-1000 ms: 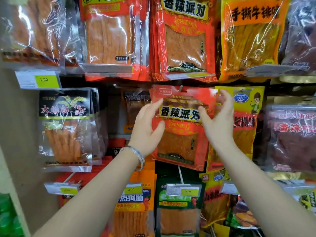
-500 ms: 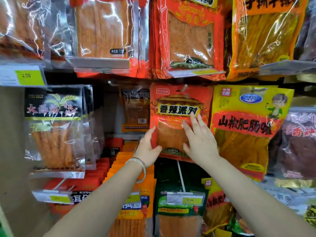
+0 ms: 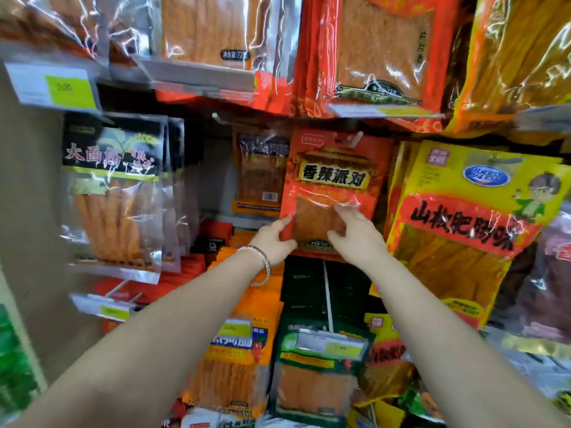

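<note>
A red snack packet with a yellow label and a clear window hangs from a peg in the middle row of a shop rack. My left hand, with a bracelet at the wrist, pinches the packet's lower left edge between thumb and fingers. My right hand rests on the front of the clear window at the lower right, fingers lying against the film. The packet's bottom edge is partly hidden behind both hands.
A yellow snack packet hangs close on the right and an orange packet sits further back on the left. A black-topped packet hangs at far left. Price tags stick out on pegs below, with more packets above.
Both hands have slid down from the red packet's top to its lower part. The left hand now pinches the lower left edge, and the view has moved closer to the rack.
</note>
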`<state>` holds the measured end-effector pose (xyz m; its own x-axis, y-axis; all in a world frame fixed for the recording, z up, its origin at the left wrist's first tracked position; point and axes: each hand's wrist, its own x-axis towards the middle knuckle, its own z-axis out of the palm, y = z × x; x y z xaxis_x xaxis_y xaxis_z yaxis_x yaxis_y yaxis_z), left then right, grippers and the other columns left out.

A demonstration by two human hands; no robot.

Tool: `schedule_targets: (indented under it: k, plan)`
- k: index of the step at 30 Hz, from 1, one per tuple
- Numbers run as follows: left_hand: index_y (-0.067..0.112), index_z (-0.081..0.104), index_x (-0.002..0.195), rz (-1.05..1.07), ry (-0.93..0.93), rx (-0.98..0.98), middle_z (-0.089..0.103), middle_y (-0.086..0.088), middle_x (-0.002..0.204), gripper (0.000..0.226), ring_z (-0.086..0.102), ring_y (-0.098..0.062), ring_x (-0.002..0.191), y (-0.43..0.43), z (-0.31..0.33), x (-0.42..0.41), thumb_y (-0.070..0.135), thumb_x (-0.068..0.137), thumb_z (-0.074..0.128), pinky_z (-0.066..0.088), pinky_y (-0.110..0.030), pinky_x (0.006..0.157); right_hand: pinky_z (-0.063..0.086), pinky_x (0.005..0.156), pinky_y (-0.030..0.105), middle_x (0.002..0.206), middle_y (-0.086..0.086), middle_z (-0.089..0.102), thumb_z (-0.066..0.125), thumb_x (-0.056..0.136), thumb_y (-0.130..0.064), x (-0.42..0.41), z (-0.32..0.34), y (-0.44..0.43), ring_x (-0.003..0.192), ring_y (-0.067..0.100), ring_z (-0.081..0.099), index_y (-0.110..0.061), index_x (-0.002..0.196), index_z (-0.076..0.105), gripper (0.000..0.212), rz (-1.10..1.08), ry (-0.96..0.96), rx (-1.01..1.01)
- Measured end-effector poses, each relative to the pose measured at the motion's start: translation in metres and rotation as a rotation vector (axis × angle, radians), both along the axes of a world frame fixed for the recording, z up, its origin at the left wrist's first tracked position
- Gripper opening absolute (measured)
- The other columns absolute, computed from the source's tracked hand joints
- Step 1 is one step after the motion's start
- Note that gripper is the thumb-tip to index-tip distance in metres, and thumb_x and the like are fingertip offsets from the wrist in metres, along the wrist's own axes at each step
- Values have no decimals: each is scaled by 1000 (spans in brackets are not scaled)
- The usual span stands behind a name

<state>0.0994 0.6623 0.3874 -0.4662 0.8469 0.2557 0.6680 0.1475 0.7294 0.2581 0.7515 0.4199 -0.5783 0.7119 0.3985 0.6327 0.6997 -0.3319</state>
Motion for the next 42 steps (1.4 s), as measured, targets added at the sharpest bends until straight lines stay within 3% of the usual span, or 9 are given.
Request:
schedule_targets:
  k: [3, 7, 11, 14, 17, 24, 27, 36, 42]
  plan:
    - [13, 54, 130, 14, 74, 130, 49, -6, 137, 43, 41, -16, 128, -36, 0, 5, 17, 88, 59, 28, -20, 105, 46, 95, 36, 121, 2, 60, 55, 91, -26, 4, -6, -30, 109, 19, 57, -20, 128, 54, 38, 97, 272, -110]
    - [20, 68, 101, -16, 16, 366, 65, 1, 101, 21, 56, -4, 91, -116, -12, 9, 7, 86, 62, 38, -4, 80, 42, 73, 14, 84, -9, 62, 61, 88, -18, -1, -24, -98, 74, -5, 55, -30, 101, 58, 18, 283, 519, -186]
    - [35, 61, 93, -3, -25, 418, 67, 10, 92, 24, 61, -6, 85, -217, -54, -11, 12, 87, 61, 45, -11, 77, 39, 63, 4, 74, -13, 57, 64, 87, -12, -25, -61, -180, 65, -7, 52, -37, 91, 55, 27, 471, 576, -307]
    - [35, 63, 89, 156, -147, 324, 68, 7, 88, 26, 61, -11, 76, -297, -112, -41, 9, 87, 64, 48, -22, 73, 39, 65, 7, 77, -13, 57, 63, 88, -8, -59, -110, -244, 67, -5, 52, -35, 94, 55, 29, 576, 484, -466]
    - [25, 62, 92, 283, -353, 141, 66, 2, 90, 20, 60, 7, 76, -386, -178, -77, 6, 86, 63, 46, -12, 72, 41, 66, 8, 73, -14, 57, 64, 87, -6, -98, -172, -308, 65, -7, 53, -35, 91, 55, 31, 593, 354, -623]
    - [24, 62, 80, 581, -669, -388, 63, -4, 76, 3, 57, -16, 79, -586, -307, -150, 23, 82, 63, 44, -30, 71, 46, 78, 28, 81, -5, 57, 64, 86, -9, -187, -340, -461, 74, 16, 57, -10, 110, 59, 24, 455, -119, -938]
    - [9, 70, 94, 650, -707, -592, 69, -16, 91, 42, 61, -27, 87, -646, -342, -186, 44, 72, 59, 46, -36, 79, 43, 73, 14, 86, -10, 56, 63, 88, -16, -212, -395, -510, 76, 7, 56, -14, 114, 57, 26, 382, -291, -1070]
    - [16, 64, 106, 765, -818, -698, 67, -12, 103, 21, 59, -26, 95, -710, -428, -250, 12, 89, 54, 43, -29, 82, 40, 60, 21, 90, -17, 54, 58, 91, -33, -283, -488, -576, 78, 3, 56, -30, 110, 46, 22, 194, -640, -1215]
    - [17, 65, 106, 836, -909, -664, 66, -8, 100, 22, 59, -24, 89, -697, -479, -269, 12, 89, 53, 41, -23, 75, 41, 87, 28, 130, 8, 53, 66, 86, -34, -342, -551, -605, 116, 22, 53, -10, 137, 40, 62, -19, -549, -1279]
